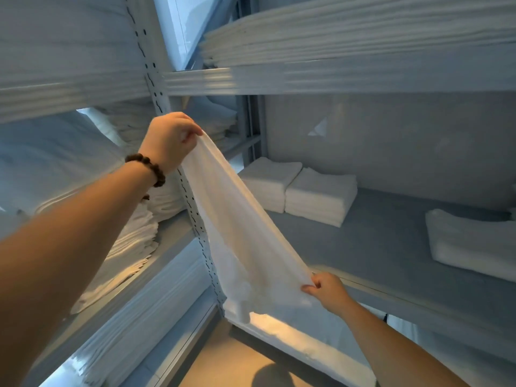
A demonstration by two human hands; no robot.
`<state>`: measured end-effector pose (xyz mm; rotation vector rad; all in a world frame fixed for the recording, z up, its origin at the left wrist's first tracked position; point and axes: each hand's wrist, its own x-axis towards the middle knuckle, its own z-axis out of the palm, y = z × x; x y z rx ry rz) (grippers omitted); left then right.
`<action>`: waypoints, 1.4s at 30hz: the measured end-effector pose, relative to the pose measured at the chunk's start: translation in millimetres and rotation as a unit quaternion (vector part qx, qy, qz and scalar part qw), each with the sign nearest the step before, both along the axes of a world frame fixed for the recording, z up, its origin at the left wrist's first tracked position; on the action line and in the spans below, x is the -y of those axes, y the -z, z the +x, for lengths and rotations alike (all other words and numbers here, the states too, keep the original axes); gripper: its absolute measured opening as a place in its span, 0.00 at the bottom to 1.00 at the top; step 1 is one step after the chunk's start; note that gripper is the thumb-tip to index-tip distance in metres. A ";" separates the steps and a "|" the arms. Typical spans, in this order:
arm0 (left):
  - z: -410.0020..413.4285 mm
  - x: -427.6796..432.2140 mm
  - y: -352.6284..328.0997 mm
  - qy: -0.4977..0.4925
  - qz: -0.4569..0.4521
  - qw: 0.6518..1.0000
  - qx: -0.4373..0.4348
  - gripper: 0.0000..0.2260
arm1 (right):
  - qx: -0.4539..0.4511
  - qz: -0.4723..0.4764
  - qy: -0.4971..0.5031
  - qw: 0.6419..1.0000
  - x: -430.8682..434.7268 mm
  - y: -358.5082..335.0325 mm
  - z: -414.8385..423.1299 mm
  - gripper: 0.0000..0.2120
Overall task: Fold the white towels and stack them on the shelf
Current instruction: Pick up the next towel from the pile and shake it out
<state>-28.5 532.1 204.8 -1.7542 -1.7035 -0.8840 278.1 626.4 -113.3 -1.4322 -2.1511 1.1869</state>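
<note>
The person is holding one white towel (240, 233) stretched in the air before the shelf (377, 247). The left hand (170, 138), raised high, is pinching one corner between curled fingers and thumb. The right hand (325, 289), lower and near the shelf edge, is pinching the opposite corner. The towel is hanging open, not yet folded. Two folded stacks (321, 196) are sitting side by side at the back of the shelf, with another folded towel (469, 244) lying apart on the right. The task is looking partly done, with this towel awaiting folding and placing.
</note>
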 end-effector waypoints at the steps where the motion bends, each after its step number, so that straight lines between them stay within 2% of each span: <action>1: -8.6 2.1 3.2 -0.011 0.000 1.000 0.005 0.10 | 0.014 0.014 0.006 1.000 -3.7 0.9 4.4 0.18; 4: -35.9 9.3 15.4 -0.041 -0.014 0.998 0.037 0.08 | 0.045 0.067 0.027 0.996 -18.2 0.5 20.2 0.19; 9: -69.8 17.6 48.6 -0.079 -0.054 0.992 0.082 0.08 | 0.042 0.111 0.065 0.991 -41.6 -27.9 43.7 0.11; 12: -81.4 15.9 72.2 -0.104 -0.066 0.984 0.126 0.08 | 0.001 0.153 0.077 0.985 -50.5 -55.3 57.9 0.08; 15: -92.4 11.1 93.0 -0.116 -0.078 0.976 0.167 0.08 | -0.044 0.145 0.112 0.982 -53.3 -79.8 74.7 0.09; 18: -97.7 2.7 109.6 -0.085 -0.118 0.965 0.219 0.11 | -0.096 0.135 0.163 0.973 -53.7 -96.3 88.1 0.10; 20: -97.2 -4.3 118.8 -0.072 -0.137 0.963 0.220 0.14 | -0.113 0.144 0.182 0.966 -53.2 -106.0 95.0 0.10; 24: -88.4 -16.9 132.2 -0.070 -0.107 0.957 0.262 0.16 | -0.148 0.207 0.228 0.940 -54.1 -122.1 106.5 0.09; 26: -81.9 -23.3 140.5 -0.067 -0.126 0.951 0.275 0.17 | -0.131 0.220 0.226 0.940 -56.3 -127.5 113.4 0.09; 29: -70.4 -31.9 154.8 -0.054 -0.173 0.936 0.301 0.13 | -0.037 0.170 0.188 0.967 -57.8 -126.5 133.2 0.10; 31: -63.8 -37.2 160.1 -0.026 -0.192 0.917 0.349 0.08 | -0.057 0.132 0.201 0.969 -54.3 -125.9 147.6 0.09; 33: -58.3 -42.0 166.4 0.002 -0.217 0.889 0.404 0.06 | -0.144 0.091 0.237 0.957 -49.2 -123.2 157.9 0.09; 35: -52.5 -47.8 176.7 0.027 -0.238 0.834 0.497 0.06 | -0.201 0.055 0.294 0.933 -45.8 -120.3 161.6 0.07; 38: -38.6 -62.1 194.7 0.006 -0.269 0.751 0.603 0.08 | -0.206 0.019 0.403 0.892 -46.7 -111.5 162.8 0.12; 40: -26.0 -72.5 206.1 -0.017 -0.276 0.717 0.639 0.12 | -0.201 -0.014 0.465 0.862 -43.8 -108.1 161.3 0.14; 42: -6.1 -78.8 215.5 -0.029 -0.290 0.684 0.668 0.16 | -0.243 -0.050 0.479 0.842 -35.6 -107.4 155.2 0.12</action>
